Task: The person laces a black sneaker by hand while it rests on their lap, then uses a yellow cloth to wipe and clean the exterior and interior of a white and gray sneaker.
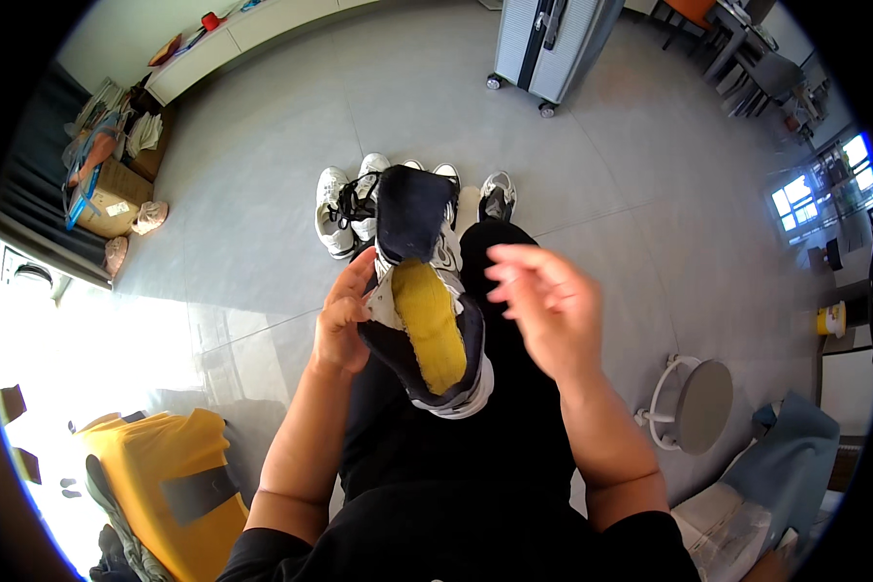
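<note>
A white and black sneaker (471, 396) rests over my lap with its opening facing up. My left hand (343, 318) grips its left side, thumb on the collar and fingers along the upper. Inside the opening lies a yellow insole (433, 328). The broad black tongue (412, 215) is folded out, away from me. To the right of the sneaker my right hand (556, 315) is raised, its fingers loosely bent and apart, holding nothing. Much of the sneaker's front is hidden beneath the tongue.
White sneakers (334, 215) with dark laces and a grey-black shoe (498, 197) stand on the floor beyond my knees. A silver suitcase (543, 48) is farther off. A round stool (700, 405) stands at the right, yellow cloth (160, 475) at the lower left, and a cardboard box (114, 197) at the far left.
</note>
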A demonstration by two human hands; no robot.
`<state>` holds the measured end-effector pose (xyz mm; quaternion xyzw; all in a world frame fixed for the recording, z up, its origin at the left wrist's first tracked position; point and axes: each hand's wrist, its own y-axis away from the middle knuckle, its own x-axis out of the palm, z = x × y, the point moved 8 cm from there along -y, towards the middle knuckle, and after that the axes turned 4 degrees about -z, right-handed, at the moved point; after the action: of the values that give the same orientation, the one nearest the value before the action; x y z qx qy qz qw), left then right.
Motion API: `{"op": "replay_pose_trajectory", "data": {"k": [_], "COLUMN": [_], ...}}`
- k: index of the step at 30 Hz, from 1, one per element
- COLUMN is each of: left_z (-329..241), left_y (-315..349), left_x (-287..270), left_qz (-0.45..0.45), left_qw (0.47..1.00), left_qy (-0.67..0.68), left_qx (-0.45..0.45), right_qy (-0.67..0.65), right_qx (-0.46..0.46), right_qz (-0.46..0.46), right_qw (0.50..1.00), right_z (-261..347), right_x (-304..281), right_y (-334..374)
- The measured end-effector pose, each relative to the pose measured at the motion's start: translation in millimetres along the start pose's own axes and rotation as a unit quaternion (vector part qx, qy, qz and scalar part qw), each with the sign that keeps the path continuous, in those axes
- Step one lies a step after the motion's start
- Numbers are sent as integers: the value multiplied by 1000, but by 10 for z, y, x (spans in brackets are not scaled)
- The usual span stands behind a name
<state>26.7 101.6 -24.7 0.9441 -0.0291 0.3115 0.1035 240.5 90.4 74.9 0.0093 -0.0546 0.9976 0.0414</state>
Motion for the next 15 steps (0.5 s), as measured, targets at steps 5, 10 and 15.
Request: {"op": "replay_pose_trajectory", "data": {"k": [5,10,15], "left_z": [-88,-140,153], "left_y": [-18,-23,25], "left_x": [192,401,434], "left_qz": [43,18,-59], "left_qw": [996,996,985], "left_qy": [71,-87,-162], "left_qx": [-20,16,-2], "right_qy": [-87,-103,-55], "right_qx": [190,127,112], "right_qz": [71,103,-38], "right_qw": [975,981,991], "right_z": [-541,-702,-1145], "right_x": [71,267,177], "right_y": [176,310,152]}}
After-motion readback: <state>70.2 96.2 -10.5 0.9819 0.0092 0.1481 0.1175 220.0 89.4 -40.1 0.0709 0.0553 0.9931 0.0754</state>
